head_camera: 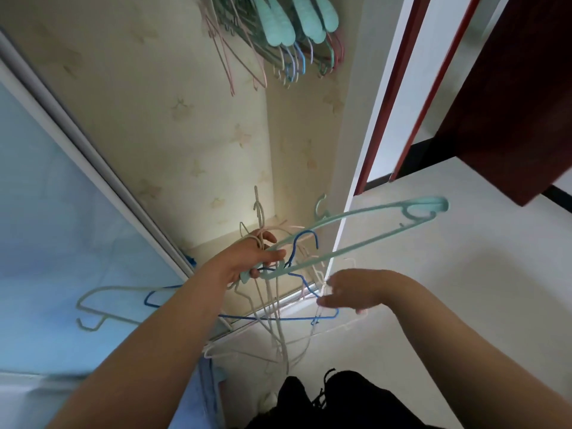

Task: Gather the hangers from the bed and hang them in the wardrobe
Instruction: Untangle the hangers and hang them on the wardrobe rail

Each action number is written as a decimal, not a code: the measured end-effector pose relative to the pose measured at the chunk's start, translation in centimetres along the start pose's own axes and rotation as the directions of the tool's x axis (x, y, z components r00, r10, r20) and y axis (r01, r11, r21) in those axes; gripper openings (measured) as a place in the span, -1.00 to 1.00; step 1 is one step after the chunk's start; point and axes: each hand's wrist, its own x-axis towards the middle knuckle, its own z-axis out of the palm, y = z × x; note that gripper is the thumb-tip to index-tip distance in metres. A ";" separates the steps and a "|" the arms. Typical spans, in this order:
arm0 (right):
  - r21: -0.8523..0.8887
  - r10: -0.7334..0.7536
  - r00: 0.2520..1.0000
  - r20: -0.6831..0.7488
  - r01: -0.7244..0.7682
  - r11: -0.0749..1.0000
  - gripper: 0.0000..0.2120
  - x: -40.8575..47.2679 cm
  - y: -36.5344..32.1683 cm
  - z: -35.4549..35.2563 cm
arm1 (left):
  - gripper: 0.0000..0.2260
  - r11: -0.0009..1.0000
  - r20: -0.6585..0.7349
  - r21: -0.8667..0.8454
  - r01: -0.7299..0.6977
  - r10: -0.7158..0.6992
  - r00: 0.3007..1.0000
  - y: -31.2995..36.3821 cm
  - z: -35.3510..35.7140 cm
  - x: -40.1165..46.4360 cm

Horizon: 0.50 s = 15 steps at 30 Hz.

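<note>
A: Head view, taking the wardrobe (192, 125) as the landmark. What does the left hand (247, 261) have?

B: It is in front of the wardrobe's open lower part, its grip clenched round a tangled bundle of hangers (272, 305): thin white and cream ones, a blue wire hanger (278, 318), and a long mint plastic hanger (356, 236) that sticks out to the right, past the wardrobe's white edge.

A: And the right hand (349, 292)?

B: Just right of the wardrobe's bottom corner, fingers curled at the white wires on the bundle's right end. It seems to pinch a white hanger (343, 323), though motion blur makes that grip hard to read.

A: Anything already inside?

B: High in the wardrobe hangs a dense row of hung hangers (278, 32), teal plastic ones in front, pink, blue and green wire ones behind.

A: Around it?

B: A pale blue sliding door (62, 227) lies left of the wardrobe, a dark red door (510, 103) to its right, white floor (433, 305) below.
</note>
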 end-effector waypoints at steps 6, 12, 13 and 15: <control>0.444 -0.014 0.924 -0.382 0.197 0.874 -0.74 -0.7 -1.0 -4.8 | -0.65 0.895 0.083 0.433 -0.111 0.083 0.993 -0.7 0.6 -0.6; 0.006 -0.007 0.934 -0.357 0.010 1.000 -0.46 7.6 2.2 -6.6 | -0.67 0.731 0.241 0.628 -0.267 0.143 0.960 0.0 0.7 -2.2; -0.041 -0.047 0.972 -0.230 0.039 0.998 -0.39 8.2 1.9 -6.0 | -0.66 0.734 0.251 0.617 -0.284 0.158 0.955 0.0 0.6 -2.4; -0.074 -0.120 0.989 -0.083 0.114 0.991 -0.46 9.2 0.8 -4.4 | -0.64 0.737 0.252 0.608 -0.296 0.174 0.952 -0.2 0.4 -2.6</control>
